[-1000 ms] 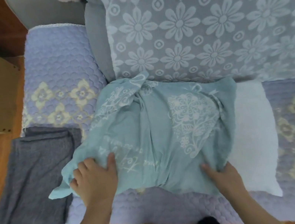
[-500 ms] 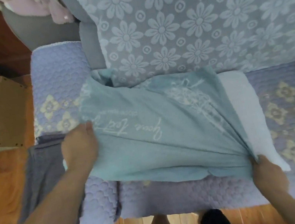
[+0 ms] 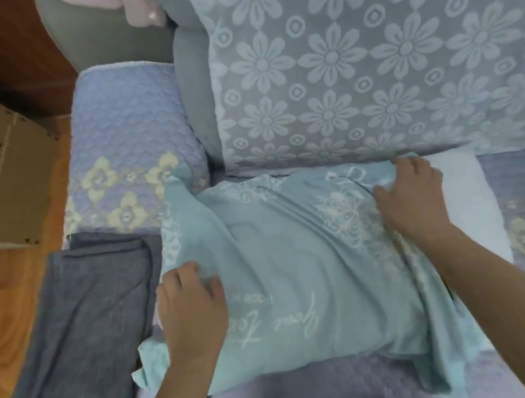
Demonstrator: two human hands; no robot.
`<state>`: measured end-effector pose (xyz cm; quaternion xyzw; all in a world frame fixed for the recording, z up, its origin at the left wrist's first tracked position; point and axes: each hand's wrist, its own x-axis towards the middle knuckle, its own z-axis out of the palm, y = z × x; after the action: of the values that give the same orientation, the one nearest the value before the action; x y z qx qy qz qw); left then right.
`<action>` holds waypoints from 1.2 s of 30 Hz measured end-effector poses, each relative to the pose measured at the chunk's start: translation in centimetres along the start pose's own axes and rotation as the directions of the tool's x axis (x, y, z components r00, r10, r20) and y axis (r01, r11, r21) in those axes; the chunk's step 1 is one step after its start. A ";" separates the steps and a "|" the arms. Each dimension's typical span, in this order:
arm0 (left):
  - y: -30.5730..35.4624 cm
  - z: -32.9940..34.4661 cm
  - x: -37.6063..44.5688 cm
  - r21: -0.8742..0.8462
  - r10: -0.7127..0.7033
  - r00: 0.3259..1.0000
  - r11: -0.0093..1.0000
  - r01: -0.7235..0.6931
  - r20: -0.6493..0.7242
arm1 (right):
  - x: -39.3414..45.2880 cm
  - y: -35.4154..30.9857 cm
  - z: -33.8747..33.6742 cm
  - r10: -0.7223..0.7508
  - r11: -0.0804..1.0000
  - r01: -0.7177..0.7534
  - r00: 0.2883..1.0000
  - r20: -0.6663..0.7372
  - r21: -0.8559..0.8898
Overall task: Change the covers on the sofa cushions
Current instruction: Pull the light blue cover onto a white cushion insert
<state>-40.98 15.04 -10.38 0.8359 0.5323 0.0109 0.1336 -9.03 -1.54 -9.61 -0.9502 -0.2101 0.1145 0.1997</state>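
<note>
The teal cover (image 3: 299, 262) lies rumpled over a white cushion (image 3: 469, 199) on the sofa seat (image 3: 123, 124), its pale script and floral print facing up. The cushion's bare end shows just right of the right hand (image 3: 410, 198), which rests on the cover's far right corner with fingers curled down into the cloth, gripping a fold. The left hand (image 3: 190, 308) sits on the cover's near left part, fingers bent and bunching the fabric beneath them; a loose teal corner trails out just below it. Left of that hand lies a folded grey cloth (image 3: 82, 333), partly hanging off the seat edge. Beyond both hands stands the flowered backrest (image 3: 368, 52).
</note>
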 end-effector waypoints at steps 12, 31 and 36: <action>1.3 2.6 2.7 -0.082 -0.152 0.988 0.985 0.150 -0.026 | 8.5 -5.5 8.6 0.013 0.945 0.187 0.798 0.602 -0.268; 5.8 3.9 3.9 -0.230 -0.085 0.991 0.967 0.107 0.105 | 4.8 6.5 1.4 0.134 0.991 -0.135 0.931 0.338 -0.022; 7.5 1.6 9.1 -0.553 -0.233 0.950 0.773 0.310 0.206 | -2.3 8.5 -2.9 0.188 0.971 -0.060 0.794 0.578 -0.233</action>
<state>-30.12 19.85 -11.27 0.6684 0.6091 0.1002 0.4149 -7.20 -10.62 -10.33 -0.8929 -0.2095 0.3982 0.0176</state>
